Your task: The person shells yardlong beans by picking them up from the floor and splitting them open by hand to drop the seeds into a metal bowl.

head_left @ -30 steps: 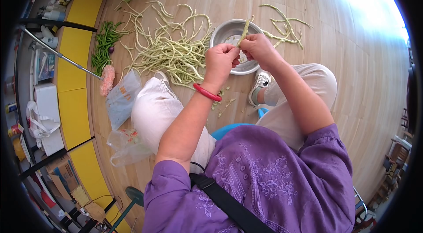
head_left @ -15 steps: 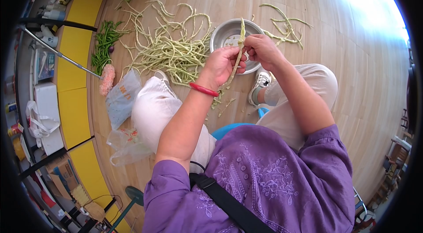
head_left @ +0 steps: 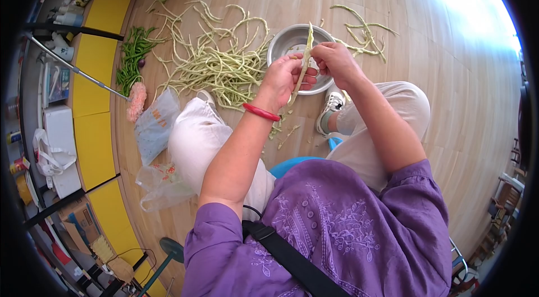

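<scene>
A pale, opened bean pod stands nearly upright between my hands, over the near part of a round metal bowl. My left hand is closed on the pod from the left, its fingers partly behind it. From the right, my right hand has its fingertips pinched at the pod's edge. Small pieces lie inside the bowl, partly hidden by my hands. A large heap of long pale green beans spreads over the floor left of the bowl.
More long beans lie right of the bowl. Green peppers, a pink duster and plastic bags are at the left, beside yellow drawers. Scraps lie on the floor between my feet.
The pod, earlier held pinched by both hands and slanting over the bowl, now shows split open and nearly upright. My left hand has turned and loosened around it; my right hand has shifted slightly.
</scene>
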`<control>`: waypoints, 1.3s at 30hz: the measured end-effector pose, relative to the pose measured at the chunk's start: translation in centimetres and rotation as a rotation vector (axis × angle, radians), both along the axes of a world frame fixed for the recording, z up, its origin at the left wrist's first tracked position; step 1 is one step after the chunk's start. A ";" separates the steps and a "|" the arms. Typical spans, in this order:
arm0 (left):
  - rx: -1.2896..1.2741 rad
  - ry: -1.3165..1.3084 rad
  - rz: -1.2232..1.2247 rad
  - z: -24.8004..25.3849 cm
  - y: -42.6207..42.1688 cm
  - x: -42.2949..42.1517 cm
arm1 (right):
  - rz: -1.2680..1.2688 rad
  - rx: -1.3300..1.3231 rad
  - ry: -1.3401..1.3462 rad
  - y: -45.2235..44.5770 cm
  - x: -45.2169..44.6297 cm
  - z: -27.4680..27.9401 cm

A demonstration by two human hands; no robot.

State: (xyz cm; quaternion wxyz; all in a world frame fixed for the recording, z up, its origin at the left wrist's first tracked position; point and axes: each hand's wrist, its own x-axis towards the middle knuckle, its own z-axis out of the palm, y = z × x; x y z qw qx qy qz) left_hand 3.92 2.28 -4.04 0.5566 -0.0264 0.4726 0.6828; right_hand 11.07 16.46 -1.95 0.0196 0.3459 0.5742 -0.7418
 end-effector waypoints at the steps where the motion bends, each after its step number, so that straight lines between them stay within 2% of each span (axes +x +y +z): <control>1: -0.003 0.032 -0.002 0.2 0.1 0.1 | -0.021 -0.005 0.008 0.1 0.0 -0.1; 7: -0.059 0.159 -0.088 -0.1 -0.1 -0.4 | -0.128 -0.017 0.087 0.9 -0.2 -1.1; 13: -0.092 0.227 0.008 0.1 -0.2 -0.3 | 0.047 0.046 0.016 0.2 0.2 0.3; 22: -0.261 0.552 0.042 0.5 0.1 0.5 | 0.132 0.102 0.027 -0.3 0.1 0.4; 25: -0.280 0.588 0.066 0.6 0.2 1.1 | 0.139 0.039 0.041 -0.1 0.0 -0.5; 28: -0.239 0.490 0.124 0.7 0.2 1.3 | 0.093 -0.023 0.028 -0.5 0.0 -0.7; 34: -0.027 0.124 0.120 0.0 -0.6 0.5 | 0.094 -0.141 0.038 -0.3 0.1 -1.1; 39: 0.047 -0.050 0.084 -0.8 -0.7 0.1 | 0.101 -0.090 0.038 -0.5 0.0 -0.5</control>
